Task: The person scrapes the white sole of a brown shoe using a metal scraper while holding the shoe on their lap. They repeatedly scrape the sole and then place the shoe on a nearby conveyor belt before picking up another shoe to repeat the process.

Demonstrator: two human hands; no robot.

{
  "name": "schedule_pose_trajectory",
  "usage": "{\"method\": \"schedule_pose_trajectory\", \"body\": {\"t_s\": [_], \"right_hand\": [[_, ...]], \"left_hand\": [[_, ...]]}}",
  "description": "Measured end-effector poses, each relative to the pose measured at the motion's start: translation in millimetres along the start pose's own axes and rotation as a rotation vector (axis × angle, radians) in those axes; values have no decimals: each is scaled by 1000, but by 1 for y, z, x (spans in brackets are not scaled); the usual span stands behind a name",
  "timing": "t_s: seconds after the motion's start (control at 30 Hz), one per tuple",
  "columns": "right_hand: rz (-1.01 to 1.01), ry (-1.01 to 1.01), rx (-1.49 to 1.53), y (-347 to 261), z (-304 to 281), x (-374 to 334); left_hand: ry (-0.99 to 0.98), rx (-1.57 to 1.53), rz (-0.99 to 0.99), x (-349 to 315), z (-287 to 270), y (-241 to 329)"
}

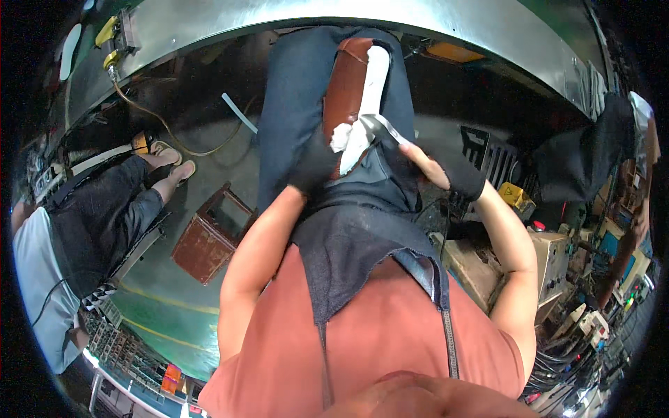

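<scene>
A brown leather piece shaped like a shoe (345, 87) lies lengthwise on my lap, over dark trousers and a dark apron. A long white strip (376, 73) shows along its right side. Around the near end of the shoe my left hand (311, 164), in a dark fingerless glove, is closed, its fingers partly blurred. White crumpled material (341, 137) sits beside those fingers. My right hand (446, 171), gloved the same way, pinches a slim silver tool (394, 132). The tool's broad end meets the white surface; its exact kind is unclear.
A metal bench edge (334, 12) curves across the far side. A yellow-ended air tool (111, 52) with a hose sits at its left. A brown stool (209, 237) stands on the floor at left, near a seated person (104, 216). Machine boxes (550, 261) stand at right.
</scene>
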State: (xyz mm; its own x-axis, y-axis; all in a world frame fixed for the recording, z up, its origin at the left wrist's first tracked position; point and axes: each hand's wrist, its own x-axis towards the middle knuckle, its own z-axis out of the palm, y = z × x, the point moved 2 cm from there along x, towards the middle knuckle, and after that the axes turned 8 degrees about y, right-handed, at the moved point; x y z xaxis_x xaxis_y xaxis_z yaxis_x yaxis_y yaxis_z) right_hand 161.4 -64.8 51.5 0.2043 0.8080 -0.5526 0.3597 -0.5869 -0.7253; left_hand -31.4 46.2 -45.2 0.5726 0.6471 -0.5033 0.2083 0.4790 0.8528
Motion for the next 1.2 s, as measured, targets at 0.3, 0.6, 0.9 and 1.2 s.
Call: {"method": "schedule_pose_trajectory", "body": {"t_s": [0.3, 0.6, 0.9, 1.2], "right_hand": [[-287, 21, -391, -29, 2, 23], [-17, 114, -159, -6, 33, 8], [16, 382, 216, 14, 24, -50], [-105, 246, 158, 3, 7, -36]], "left_hand": [[-6, 702, 493, 1, -3, 7], [-34, 383, 521, -9, -14, 11], [245, 449, 698, -38, -118, 145], [175, 206, 222, 5, -24, 33]]}}
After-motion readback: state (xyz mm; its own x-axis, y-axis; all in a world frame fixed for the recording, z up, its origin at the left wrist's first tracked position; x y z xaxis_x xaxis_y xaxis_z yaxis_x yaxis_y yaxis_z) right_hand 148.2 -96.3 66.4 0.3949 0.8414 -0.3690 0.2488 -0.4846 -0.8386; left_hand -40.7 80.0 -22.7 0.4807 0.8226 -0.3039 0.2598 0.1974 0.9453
